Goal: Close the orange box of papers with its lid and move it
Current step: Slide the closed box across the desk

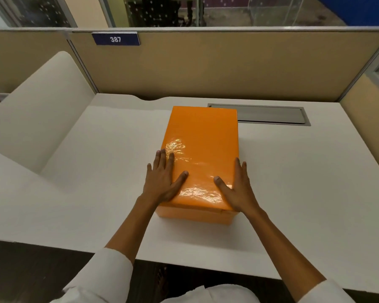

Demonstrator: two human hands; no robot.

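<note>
Pressing my flat, spread left hand (162,178) and right hand (239,186) evenly on the glossy orange cardboard lid (202,145) (gripping nothing) so it seats squarely.

White desk (293,171) against beige partition (228,68), windows (162,12) beyond

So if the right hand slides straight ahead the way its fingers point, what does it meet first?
Probably nothing soon: the right hand would run along the right edge of the orange box. Beyond it lies the metal cable hatch, flush in the desk, then the partition wall.
</note>
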